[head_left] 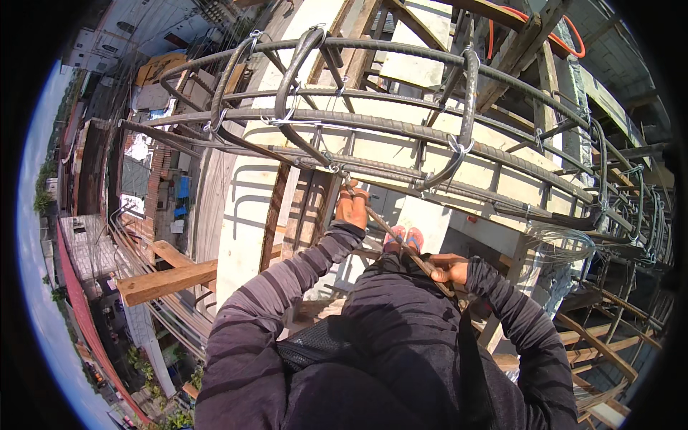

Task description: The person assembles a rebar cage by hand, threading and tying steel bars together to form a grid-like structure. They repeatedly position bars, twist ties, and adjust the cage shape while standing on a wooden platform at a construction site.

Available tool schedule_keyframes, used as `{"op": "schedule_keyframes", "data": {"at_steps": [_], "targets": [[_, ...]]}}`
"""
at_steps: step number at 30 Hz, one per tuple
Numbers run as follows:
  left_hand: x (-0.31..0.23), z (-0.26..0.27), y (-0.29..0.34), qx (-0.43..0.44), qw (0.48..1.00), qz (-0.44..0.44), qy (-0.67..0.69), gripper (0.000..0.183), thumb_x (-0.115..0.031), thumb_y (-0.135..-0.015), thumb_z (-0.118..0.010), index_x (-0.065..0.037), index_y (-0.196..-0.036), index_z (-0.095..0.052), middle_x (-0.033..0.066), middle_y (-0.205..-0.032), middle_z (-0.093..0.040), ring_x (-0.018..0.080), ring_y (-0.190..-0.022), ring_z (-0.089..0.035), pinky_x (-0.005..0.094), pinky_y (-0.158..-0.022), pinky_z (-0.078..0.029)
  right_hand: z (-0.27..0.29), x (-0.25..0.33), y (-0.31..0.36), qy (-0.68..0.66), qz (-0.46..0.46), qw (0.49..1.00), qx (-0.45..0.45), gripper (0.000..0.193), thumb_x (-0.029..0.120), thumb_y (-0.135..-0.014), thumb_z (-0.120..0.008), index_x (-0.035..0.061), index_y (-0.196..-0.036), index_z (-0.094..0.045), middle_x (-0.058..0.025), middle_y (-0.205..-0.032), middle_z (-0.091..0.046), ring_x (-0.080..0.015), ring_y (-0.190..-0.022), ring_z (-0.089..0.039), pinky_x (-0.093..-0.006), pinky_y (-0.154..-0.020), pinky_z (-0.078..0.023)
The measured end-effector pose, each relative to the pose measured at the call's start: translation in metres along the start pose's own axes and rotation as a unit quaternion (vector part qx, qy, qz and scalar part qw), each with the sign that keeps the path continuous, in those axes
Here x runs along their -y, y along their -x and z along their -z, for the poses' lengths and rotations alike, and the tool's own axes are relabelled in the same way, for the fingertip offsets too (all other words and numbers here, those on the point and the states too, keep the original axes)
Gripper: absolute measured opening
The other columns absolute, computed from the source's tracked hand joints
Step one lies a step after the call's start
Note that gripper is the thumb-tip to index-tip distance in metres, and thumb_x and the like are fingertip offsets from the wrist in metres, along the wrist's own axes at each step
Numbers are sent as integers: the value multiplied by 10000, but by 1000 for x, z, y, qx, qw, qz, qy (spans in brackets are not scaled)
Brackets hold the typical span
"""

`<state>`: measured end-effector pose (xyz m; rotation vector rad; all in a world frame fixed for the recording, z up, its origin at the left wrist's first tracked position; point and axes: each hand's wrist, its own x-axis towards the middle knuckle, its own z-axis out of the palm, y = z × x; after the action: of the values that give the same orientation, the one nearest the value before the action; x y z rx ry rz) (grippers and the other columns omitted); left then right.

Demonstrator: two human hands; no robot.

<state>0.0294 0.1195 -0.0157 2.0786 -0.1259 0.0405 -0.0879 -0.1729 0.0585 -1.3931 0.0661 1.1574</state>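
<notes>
A long cage of thick ribbed steel bars (pixel 401 129) with bent stirrups (pixel 294 79) runs across in front of me, tied with thin wire at the crossings. My left hand (pixel 352 206) is raised to the cage's lower bar (pixel 387 175), closed around the top end of a thin rusty rod (pixel 390 233). The rod slants down to my right hand (pixel 449 271), which grips its lower end near my waist. Both arms are in dark striped sleeves. What the rod's tip does at the bar is hidden by my left hand.
A coil of thin wire (pixel 562 244) hangs at the right under the cage. Wooden beams (pixel 168 281) and planks lie at the left and lower right. My feet in pink sandals (pixel 403 239) show below. Rooftops and a street lie far down at the left.
</notes>
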Motion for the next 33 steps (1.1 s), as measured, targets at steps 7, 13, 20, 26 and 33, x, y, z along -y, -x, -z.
{"op": "schedule_keyframes", "data": {"at_steps": [7, 13, 20, 26, 33], "targets": [[-5, 2, -5, -13, 868, 203, 452, 481, -244, -933, -290, 67, -1236, -496, 206, -1040, -657, 292, -839, -677, 361, -757, -548, -44, 136, 61, 244, -73, 966, -49, 413, 402, -912, -615, -8, -930, -569, -95, -708, -559, -191, -667, -511, -384, -638, -428], [-4, 13, -20, 10, 717, 324, 618, 433, -296, -932, -331, 33, -1130, -528, 253, -940, -673, 376, -766, -685, 446, -690, -561, -78, 163, 43, -56, -63, 996, 10, 284, 288, -939, -588, 16, -875, -544, -73, -605, -548, -172, -561, -558, -318, -540, -457], [-14, 32, -29, 70, 912, 345, 212, 470, -397, -938, -380, -13, -1094, -600, 146, -921, -689, 261, -801, -697, 359, -650, -545, -111, 110, 34, -612, 21, 762, 208, 263, 126, -946, -468, -23, -1162, -457, -88, -743, -489, -164, -488, -497, -381, -512, -488], [-28, 46, -20, 128, 948, 268, 113, 364, -304, -960, -426, 28, -972, -574, 180, -867, -674, 279, -832, -703, 348, -731, -569, -100, 94, 27, -472, -4, 859, 200, 198, 138, -976, -478, 0, -1118, -484, -73, -742, -481, -201, -532, -531, -392, -490, -518], [-21, 24, -9, 34, 719, 362, 592, 480, -248, -952, -266, 65, -1105, -596, 225, -1001, -679, 307, -676, -655, 384, -636, -553, -104, 115, 38, -125, -78, 988, 48, 135, 126, -930, -562, 13, -936, -489, -81, -711, -551, -182, -516, -592, -309, -474, -495]]}}
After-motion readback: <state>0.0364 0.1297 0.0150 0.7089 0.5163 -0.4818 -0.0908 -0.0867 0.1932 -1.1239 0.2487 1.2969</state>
